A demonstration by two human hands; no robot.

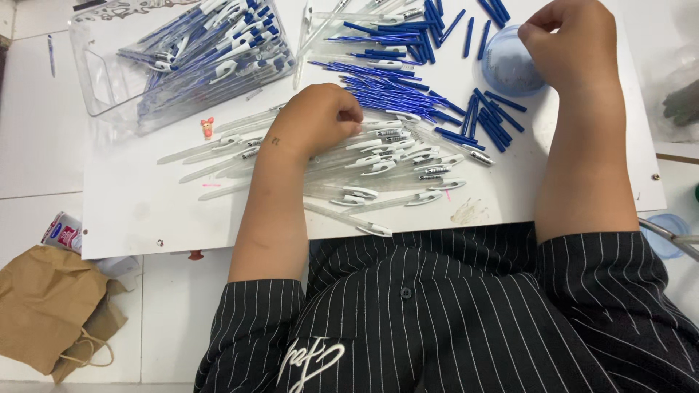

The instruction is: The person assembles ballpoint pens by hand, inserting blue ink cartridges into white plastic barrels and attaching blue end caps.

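On white board (145,211) over tiled floor, left hand (320,120) curling shut, touching clear pen barrels (378,156), right hand (575,44) pinching closed by blue cup (502,69), contents can't tell.

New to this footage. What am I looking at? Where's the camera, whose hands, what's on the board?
There is one picture, from a camera worn on a person's head, looking down at their own arms and lap. No robot is involved, only two bare hands.

A white board lies in front of them. The left hand rests, fingers curled, on a pile of clear pen barrels with white clips. The right hand is closed over a small blue cup; what it pinches is too small to tell.

Between them lie loose blue refills. At the upper left a clear plastic tray holds finished blue-and-white pens. A brown paper bag sits on the floor at the left.
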